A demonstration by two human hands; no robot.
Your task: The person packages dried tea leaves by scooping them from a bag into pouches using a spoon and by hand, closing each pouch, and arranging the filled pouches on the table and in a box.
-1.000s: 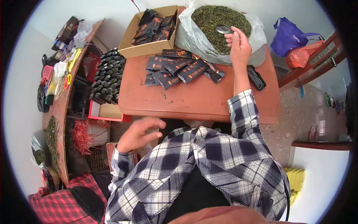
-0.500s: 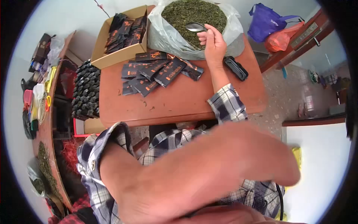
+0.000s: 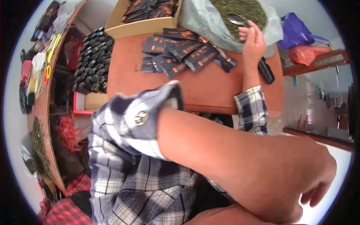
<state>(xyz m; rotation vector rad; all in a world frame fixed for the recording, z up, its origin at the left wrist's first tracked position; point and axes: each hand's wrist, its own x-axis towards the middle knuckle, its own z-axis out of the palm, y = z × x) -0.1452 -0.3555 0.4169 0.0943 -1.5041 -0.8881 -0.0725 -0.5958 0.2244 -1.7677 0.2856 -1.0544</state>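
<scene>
My right hand (image 3: pixel 253 43) is closed on the handle of a metal spoon (image 3: pixel 236 18), held over the dried tea leaves (image 3: pixel 245 11) in a large clear plastic bag (image 3: pixel 206 22). Close to the camera, my left forearm stretches across the view to the right. My left hand (image 3: pixel 311 176) hangs at lower right with bent fingers apart and nothing visible in them. Several black sachets with orange print (image 3: pixel 187 48) lie in a loose pile on the brown table (image 3: pixel 127 75), left of my right hand. A black device (image 3: pixel 265 71) lies beside my right wrist.
A cardboard box (image 3: pixel 144 28) of black sachets stands at the table's back left. Many dark packets (image 3: pixel 93 62) are stacked left of the table, above a red-edged box (image 3: pixel 80 103). Purple (image 3: pixel 298 32) and orange bags (image 3: pixel 305 55) sit at right. Someone's red checked clothing (image 3: pixel 71 210) shows at lower left.
The camera view has turned, so the table appears higher and farther right. My left forearm has shifted right and downward in view. My right hand keeps the spoon over the tea leaves.
</scene>
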